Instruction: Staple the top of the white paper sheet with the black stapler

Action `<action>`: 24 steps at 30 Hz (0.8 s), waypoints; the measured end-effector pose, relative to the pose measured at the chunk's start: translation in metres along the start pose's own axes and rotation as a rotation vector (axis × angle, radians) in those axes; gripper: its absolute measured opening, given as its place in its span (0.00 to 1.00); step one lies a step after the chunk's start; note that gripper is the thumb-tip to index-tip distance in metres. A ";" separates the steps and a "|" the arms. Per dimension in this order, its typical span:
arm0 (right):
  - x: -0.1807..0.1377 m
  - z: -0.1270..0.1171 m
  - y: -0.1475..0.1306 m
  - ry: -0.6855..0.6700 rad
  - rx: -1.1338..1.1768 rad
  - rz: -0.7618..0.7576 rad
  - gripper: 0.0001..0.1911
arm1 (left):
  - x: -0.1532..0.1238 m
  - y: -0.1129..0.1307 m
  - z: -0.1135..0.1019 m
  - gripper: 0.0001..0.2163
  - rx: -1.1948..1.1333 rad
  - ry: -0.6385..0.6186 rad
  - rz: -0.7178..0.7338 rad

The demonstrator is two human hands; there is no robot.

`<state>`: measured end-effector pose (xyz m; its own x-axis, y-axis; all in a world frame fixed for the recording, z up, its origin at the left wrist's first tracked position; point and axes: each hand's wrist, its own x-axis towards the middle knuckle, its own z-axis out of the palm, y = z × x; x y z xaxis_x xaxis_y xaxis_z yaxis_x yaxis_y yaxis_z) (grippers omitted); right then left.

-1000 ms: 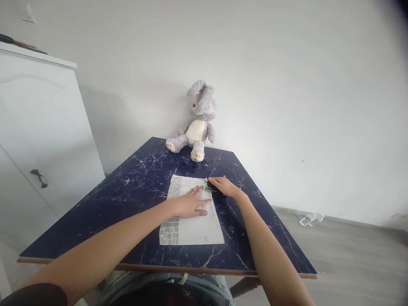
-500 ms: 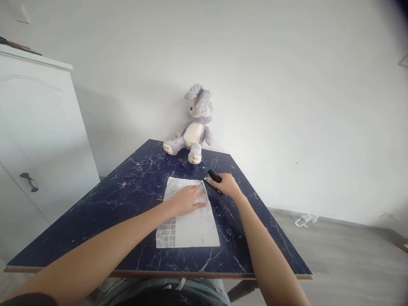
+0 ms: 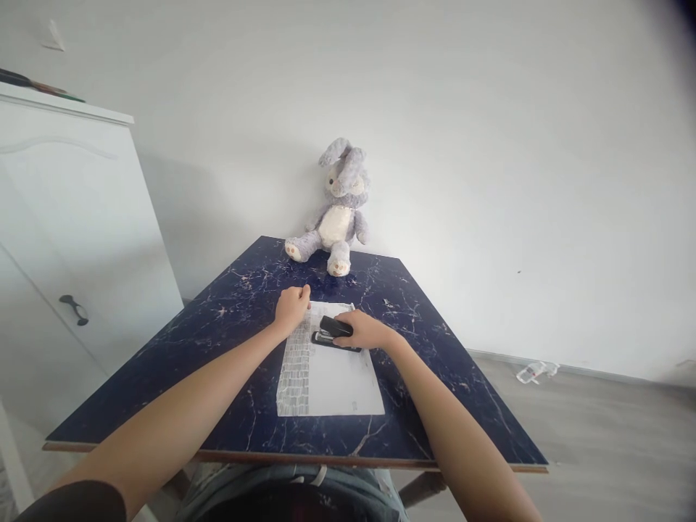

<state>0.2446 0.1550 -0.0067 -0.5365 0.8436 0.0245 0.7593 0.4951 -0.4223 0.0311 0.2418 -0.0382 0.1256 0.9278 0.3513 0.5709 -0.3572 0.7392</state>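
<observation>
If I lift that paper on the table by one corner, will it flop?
Probably floppy: the paper lies thin and flat on the table, so a lifted corner would likely sag. It looks light and might slide on the glossy top, though the stapler in the right hand and the left hand at its far corner seem to pin it.

Right hand (image 3: pixel 365 331) hides half the stapler (image 3: pixel 331 330) (print on paper (image 3: pixel 334 378) illegible).
</observation>
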 end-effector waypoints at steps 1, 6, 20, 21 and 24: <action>0.000 -0.002 0.000 -0.034 0.014 0.008 0.12 | 0.000 -0.001 0.001 0.28 -0.002 -0.005 0.011; -0.024 -0.029 0.020 -0.265 0.046 0.238 0.13 | -0.001 -0.001 0.002 0.28 0.003 -0.042 0.054; -0.069 -0.066 0.049 -0.151 -0.056 0.260 0.14 | -0.002 -0.014 0.018 0.21 0.355 -0.401 0.321; -0.060 -0.062 0.038 -0.115 -0.060 0.182 0.15 | -0.003 -0.014 0.018 0.23 0.364 -0.422 0.326; -0.032 -0.042 0.010 -0.069 -0.100 0.034 0.15 | -0.005 -0.014 0.020 0.26 0.393 -0.434 0.356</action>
<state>0.2846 0.1413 0.0262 -0.5311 0.8457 -0.0523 0.8087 0.4876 -0.3289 0.0386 0.2447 -0.0618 0.6274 0.7494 0.2118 0.6761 -0.6591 0.3294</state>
